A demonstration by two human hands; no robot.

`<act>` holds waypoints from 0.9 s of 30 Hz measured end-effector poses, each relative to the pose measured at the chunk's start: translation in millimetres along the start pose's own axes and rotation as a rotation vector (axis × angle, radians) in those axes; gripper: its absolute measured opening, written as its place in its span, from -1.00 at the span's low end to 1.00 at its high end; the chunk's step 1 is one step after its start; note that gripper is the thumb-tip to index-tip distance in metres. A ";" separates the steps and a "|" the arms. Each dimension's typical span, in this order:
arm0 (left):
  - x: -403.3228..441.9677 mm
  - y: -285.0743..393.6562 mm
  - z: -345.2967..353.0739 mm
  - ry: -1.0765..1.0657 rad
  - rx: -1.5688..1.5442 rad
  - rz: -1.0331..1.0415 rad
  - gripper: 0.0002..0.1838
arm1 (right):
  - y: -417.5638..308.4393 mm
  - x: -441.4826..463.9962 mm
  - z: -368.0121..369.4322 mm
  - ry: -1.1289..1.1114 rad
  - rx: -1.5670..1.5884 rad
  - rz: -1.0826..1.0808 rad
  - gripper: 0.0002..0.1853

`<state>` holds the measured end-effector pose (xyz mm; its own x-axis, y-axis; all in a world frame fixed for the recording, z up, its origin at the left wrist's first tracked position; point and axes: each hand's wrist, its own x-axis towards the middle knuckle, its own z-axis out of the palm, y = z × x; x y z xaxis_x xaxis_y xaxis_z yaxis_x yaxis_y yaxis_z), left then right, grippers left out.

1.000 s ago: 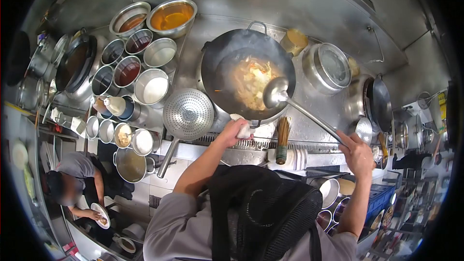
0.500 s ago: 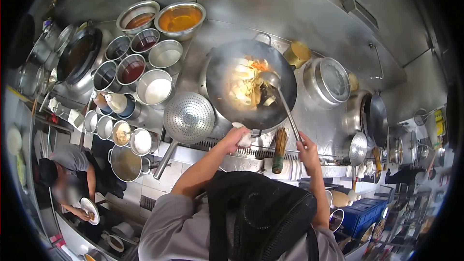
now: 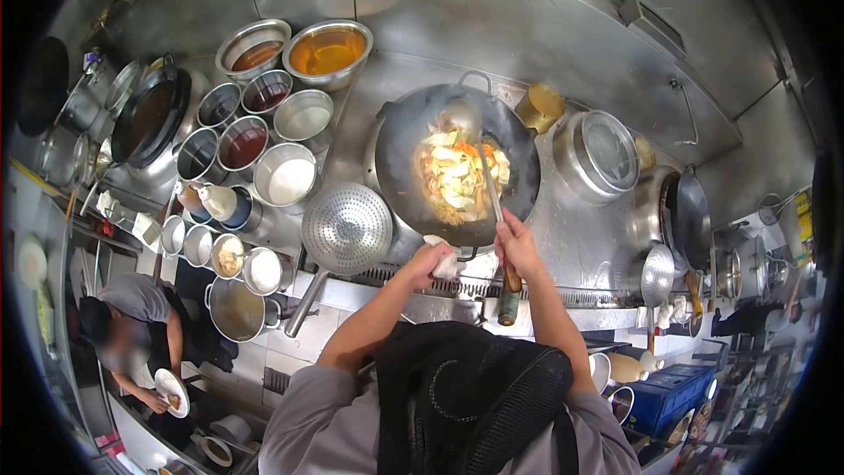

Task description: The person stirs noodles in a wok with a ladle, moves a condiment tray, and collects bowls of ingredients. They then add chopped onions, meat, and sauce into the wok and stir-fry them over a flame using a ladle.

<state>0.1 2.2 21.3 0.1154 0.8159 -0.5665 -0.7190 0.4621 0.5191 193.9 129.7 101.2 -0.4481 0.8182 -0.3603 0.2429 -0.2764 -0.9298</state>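
Wok, strainer beside, brush partly hidden

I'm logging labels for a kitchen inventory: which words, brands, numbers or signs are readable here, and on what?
None can be read.
Yellow object at far right: any markings are too small and blurred.
Wok and ladle: no text visible.

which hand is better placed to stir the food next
Probably the right: the right hand grips the ladle, whose bowl is in the wok beside the food. The left hand holds a white cloth by the wok's near edge.
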 end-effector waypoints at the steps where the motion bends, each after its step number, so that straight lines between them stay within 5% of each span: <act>1: 0.5 -0.9 -0.2 0.003 0.000 0.005 -0.66 | 2.7 -3.8 1.8 0.000 0.001 -0.002 -0.37; 5: 2.2 -1.9 -0.7 0.010 0.004 0.011 -0.68 | 10.5 -26.6 -12.2 -0.102 -0.212 0.050 -0.42; 7: 4.9 -3.8 -4.2 0.004 0.010 0.010 -0.68 | 22.9 -36.3 -27.7 -0.040 -0.728 -0.589 -0.48; 8: 7.1 -5.6 -6.0 -0.006 0.018 0.005 -0.68 | 22.0 -46.5 -39.1 -0.017 -0.762 -0.641 -0.50; 14: 10.6 -11.2 -8.9 0.011 -0.004 0.001 -0.68 | -8.3 -109.1 -105.4 0.134 -1.309 -0.454 -0.51; 27: 9.5 -7.1 -5.6 0.053 0.037 0.010 -0.76 | -160.7 -224.2 -131.2 0.301 -1.462 -0.299 -0.56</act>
<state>2.5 4.7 8.7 0.0710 0.8015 -0.5938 -0.6937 0.4675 0.5479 368.3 56.8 341.2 -0.4905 0.8712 0.0181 0.8712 0.4907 -0.0106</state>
